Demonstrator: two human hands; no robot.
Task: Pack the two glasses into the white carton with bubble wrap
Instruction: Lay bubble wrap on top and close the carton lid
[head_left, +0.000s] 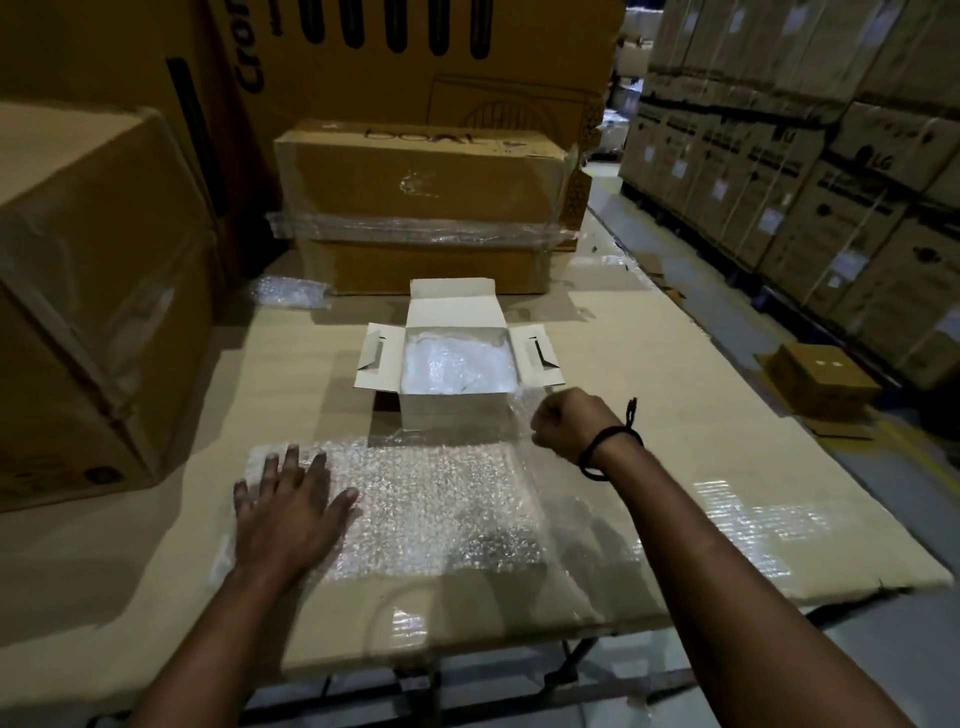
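Fingers (290, 465) of the left hand (291, 514) are spread flat, pressing the near-left part of the bubble wrap sheet (441, 499) onto the worktop (701, 441). The right hand (563, 423) is curled tight on the sheet's far-right corner, holding it raised. The white carton (452, 410) stands open mid-worktop, just beyond the sheet and nearer the right hand. Inside lies a wrapped bundle (457, 364), possibly the glasses, too blurred to tell. The sheet's long axis runs left to right.
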